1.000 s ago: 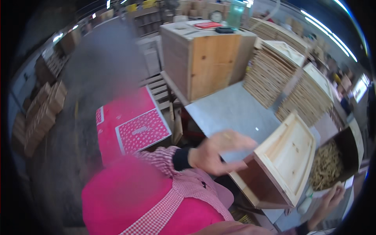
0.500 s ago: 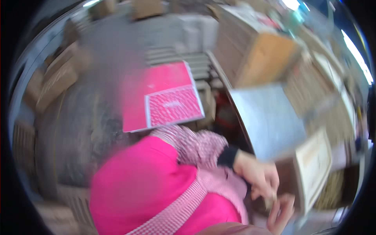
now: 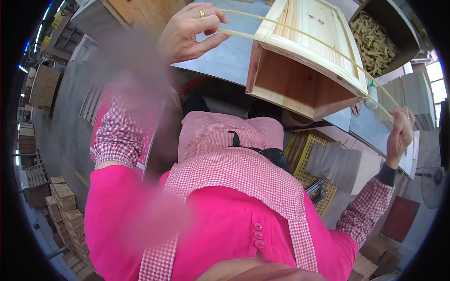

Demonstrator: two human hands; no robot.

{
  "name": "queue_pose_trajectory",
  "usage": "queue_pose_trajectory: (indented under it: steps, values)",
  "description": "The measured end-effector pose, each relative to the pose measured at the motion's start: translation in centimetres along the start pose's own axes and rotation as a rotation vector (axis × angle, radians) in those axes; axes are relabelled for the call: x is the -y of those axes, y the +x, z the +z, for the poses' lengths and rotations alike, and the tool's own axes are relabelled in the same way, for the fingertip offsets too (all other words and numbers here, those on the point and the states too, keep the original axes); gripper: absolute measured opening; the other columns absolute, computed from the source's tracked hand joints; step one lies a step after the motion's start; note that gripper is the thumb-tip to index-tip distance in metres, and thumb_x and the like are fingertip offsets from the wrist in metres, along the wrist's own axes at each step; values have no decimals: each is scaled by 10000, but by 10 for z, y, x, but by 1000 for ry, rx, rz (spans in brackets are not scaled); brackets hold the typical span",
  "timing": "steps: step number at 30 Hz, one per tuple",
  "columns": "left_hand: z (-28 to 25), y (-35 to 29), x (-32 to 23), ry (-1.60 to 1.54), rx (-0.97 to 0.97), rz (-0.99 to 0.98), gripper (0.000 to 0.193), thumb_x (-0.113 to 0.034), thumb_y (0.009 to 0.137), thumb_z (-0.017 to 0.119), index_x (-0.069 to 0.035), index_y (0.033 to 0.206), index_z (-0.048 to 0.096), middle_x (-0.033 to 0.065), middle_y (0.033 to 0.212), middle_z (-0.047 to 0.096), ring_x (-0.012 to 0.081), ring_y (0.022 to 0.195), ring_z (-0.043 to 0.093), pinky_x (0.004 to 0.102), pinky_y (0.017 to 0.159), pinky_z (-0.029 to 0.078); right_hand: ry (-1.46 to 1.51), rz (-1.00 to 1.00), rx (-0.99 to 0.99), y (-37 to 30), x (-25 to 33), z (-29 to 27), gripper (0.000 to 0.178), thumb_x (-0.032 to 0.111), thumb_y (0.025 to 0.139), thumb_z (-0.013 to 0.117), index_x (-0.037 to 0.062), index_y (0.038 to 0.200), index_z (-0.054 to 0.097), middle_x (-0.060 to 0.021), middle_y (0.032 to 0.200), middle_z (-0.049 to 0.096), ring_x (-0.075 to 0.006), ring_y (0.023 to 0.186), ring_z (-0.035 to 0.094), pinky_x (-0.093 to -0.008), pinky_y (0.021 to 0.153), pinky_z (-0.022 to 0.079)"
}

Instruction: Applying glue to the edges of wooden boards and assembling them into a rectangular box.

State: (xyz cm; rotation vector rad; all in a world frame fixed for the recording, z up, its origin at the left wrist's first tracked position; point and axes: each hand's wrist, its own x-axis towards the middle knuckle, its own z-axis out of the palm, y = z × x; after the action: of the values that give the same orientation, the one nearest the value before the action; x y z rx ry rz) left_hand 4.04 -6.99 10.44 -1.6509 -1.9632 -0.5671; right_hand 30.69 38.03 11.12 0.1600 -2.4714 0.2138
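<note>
A thin, pale yellow elastic band (image 3: 239,34) is stretched in a long loop between my hands, its two strands running over the wooden box. My left hand (image 3: 194,33), with a gold ring, pinches one end beyond the box's left side. My right hand (image 3: 401,131) grips the other end, out past the box's right corner. The box (image 3: 300,86) is pale wood with a framed panel (image 3: 311,35) on top, and its open side faces me. It rests on a grey worktable (image 3: 213,61). Whether the strands touch the box is hard to tell.
A dark-sided carton (image 3: 404,25) holds many small pale wood pieces behind the box. A white bottle with a green tip (image 3: 371,97) stands at its right. Below the table are a yellow perforated crate (image 3: 301,152) and stacked grey boards (image 3: 340,166). A fan (image 3: 431,177) is at far right.
My hands were close together at the lower right, around something small and blurred. Now they are wide apart with the elastic band stretched between them. The view has turned toward the wooden box.
</note>
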Motion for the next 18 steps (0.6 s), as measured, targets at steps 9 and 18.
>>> queue_pose_trajectory:
  steps: [9,18]
  values:
    - [82,-115,-52,141,261,-61,266,-115,795,680,-85,1049,610,73,1162,586,286,1231,503,475,1047,368,-90,-129,118,-69,39,102,160,86,758,695,71,659,571,-64,1091,637,-285,1283,454,-479,1051,309]
    - [90,-138,-62,208,290,-89,487,-206,794,669,-109,1263,576,69,1285,545,295,1271,451,505,1096,300,-233,-37,170,-91,61,126,129,111,752,709,84,689,600,-77,1108,631,-287,1241,468,-479,1071,286]
